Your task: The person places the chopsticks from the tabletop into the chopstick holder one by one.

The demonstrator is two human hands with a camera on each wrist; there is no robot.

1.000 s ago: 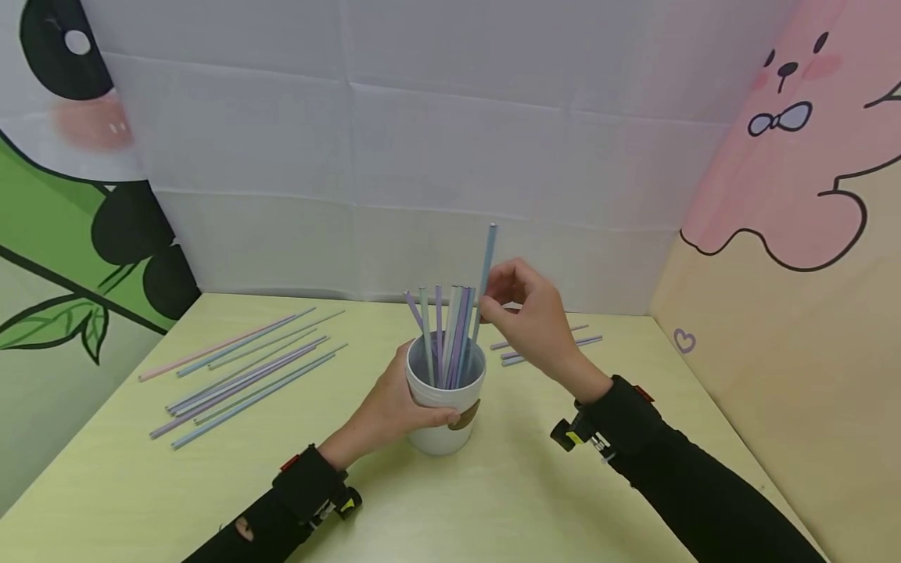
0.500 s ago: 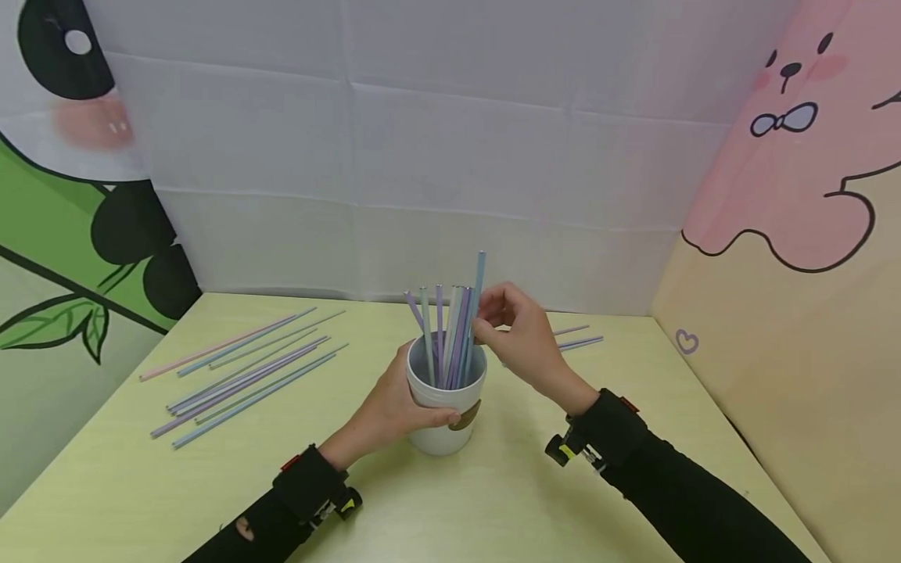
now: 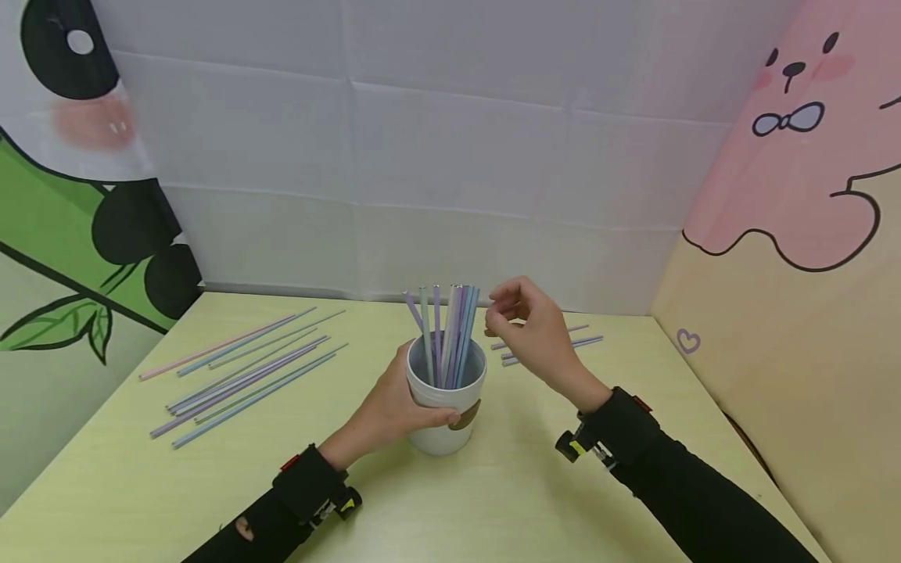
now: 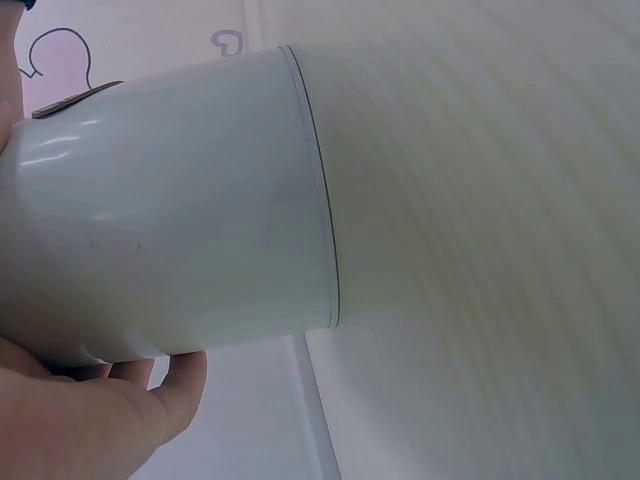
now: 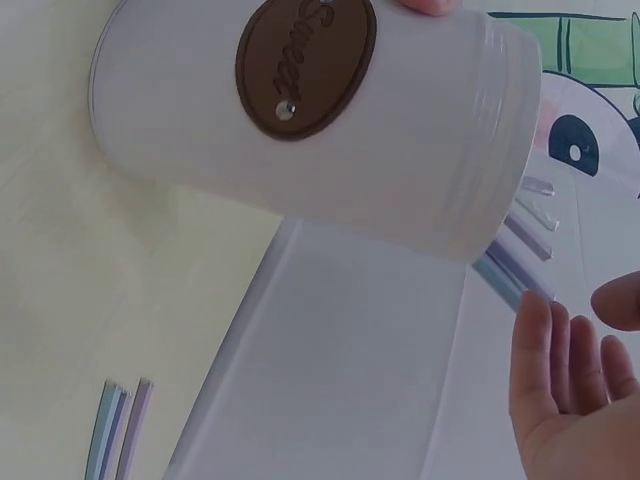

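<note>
Two hands worked over a pale yellow table (image 3: 113, 500), the left hand (image 3: 387, 410) clamped round a white cup (image 3: 439, 443) with its thumb across the front, just beside the brown label (image 5: 305, 65). The cup stood on the table, well in from the left and right edges, and a cluster of straws (image 3: 457, 336) rose from it, mostly bunched at the right of the mouth. The right hand (image 3: 538, 332) hung just right of those straws, fingertips and thumb apart, nothing between them. A larger spread of loose straws (image 3: 239, 387) slanted along the left edge; a smaller group (image 3: 590, 340) lay toward the back right corner, partly behind the right hand. The step in hand was, by all appearances, filling the cup with straws. The next move probably called for the right hand to pinch another, most handily from the back right corner, while the left kept the cup steady.
</note>
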